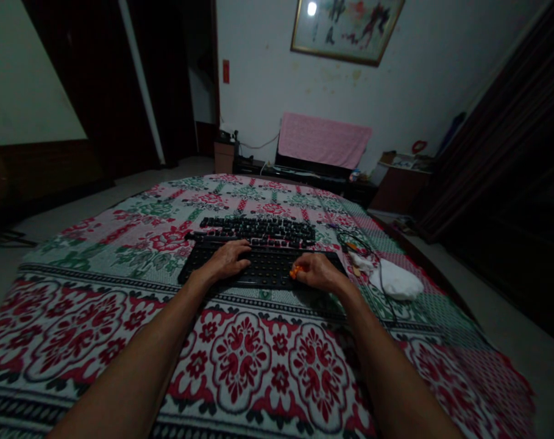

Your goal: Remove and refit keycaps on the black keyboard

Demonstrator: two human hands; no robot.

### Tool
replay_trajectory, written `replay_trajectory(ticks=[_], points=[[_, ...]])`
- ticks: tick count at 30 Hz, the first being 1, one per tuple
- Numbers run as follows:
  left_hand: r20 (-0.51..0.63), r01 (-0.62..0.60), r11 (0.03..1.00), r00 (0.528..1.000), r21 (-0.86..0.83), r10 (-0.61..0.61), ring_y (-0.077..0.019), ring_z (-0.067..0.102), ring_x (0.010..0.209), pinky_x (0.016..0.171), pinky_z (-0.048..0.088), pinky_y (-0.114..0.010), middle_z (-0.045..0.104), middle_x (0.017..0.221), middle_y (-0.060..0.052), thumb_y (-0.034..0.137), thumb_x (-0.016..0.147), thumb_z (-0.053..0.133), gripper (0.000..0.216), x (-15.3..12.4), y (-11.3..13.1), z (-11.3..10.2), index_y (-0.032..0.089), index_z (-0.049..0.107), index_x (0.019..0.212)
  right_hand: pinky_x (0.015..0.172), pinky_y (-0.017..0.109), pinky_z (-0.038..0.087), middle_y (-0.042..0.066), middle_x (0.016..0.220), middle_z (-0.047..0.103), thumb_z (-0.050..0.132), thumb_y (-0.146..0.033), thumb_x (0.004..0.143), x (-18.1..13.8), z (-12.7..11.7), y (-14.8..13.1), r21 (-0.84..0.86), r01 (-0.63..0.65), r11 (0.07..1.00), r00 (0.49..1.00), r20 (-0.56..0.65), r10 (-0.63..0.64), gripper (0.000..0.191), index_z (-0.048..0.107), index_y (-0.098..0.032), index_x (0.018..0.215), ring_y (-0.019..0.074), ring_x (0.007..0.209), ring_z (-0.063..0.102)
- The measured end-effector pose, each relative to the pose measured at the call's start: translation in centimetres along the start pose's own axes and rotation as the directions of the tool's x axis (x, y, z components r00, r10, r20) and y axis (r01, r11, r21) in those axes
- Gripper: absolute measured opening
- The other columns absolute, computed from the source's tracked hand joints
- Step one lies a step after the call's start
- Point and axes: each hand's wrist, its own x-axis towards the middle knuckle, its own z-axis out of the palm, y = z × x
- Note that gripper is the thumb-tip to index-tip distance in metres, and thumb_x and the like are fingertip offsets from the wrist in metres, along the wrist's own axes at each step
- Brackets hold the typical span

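A black keyboard base (262, 268) with its keycaps off lies flat on the patterned bedspread. My left hand (227, 259) rests on its left part, fingers stretched out and thumb apart, holding nothing. Toward the right end, my right hand (320, 271) is closed on a small crumpled orange thing (297, 271), pressed against the keyboard's key area. What the orange thing is made of is too blurred to tell. Just beyond the base, loose black keycaps (267, 229) are laid out in rows on the bedspread.
To the right lie a white bundle (398, 280), a dark cable (381, 271) and some small items. The bedspread (240, 353) covers the bed, whose right edge drops to the floor. A television under a pink towel (325, 140) stands by the far wall.
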Motion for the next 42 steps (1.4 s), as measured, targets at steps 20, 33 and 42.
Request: replay_trajectory(ticks=[20,33,42], points=[[0.001,-0.012,1.0,1.0,0.005,0.012,-0.0215,0.04,0.119,0.101,0.03,-0.032,0.045,0.129,-0.009,0.039,0.074,0.046,0.047,0.0,0.0,0.0,0.013,0.055,0.113,0.058,0.017,0.037,0.002,0.076,0.064,0.05,-0.016,0.067,0.4,1.0,-1.9,-0.04,0.118,0.992,0.988,0.107,-0.113,0.023,0.069,-0.016,0.081,0.0093,0.063,0.052],[0.012,0.001,1.0,1.0,0.015,-0.001,-0.0211,0.04,0.119,0.101,0.031,-0.031,0.045,0.129,-0.007,0.04,0.074,0.046,0.047,0.0,0.3,-0.3,0.016,0.055,0.113,0.052,0.016,0.035,0.002,0.073,0.064,0.051,-0.015,0.062,-0.2,-0.9,-0.5,-0.017,-0.07,0.997,0.988,0.135,0.072,0.024,0.068,-0.013,0.079,0.0094,0.06,0.052],[0.001,-0.026,1.0,1.0,-0.008,0.026,-0.0224,0.04,0.119,0.101,0.031,-0.033,0.044,0.13,-0.01,0.039,0.075,0.045,0.048,0.1,0.0,0.0,0.013,0.054,0.115,0.051,0.018,0.034,0.001,0.066,0.061,0.048,-0.02,0.069,-0.3,-1.4,1.4,0.041,-0.12,0.992,0.991,-0.054,0.122,0.021,0.066,-0.013,0.077,0.0091,0.056,0.049]])
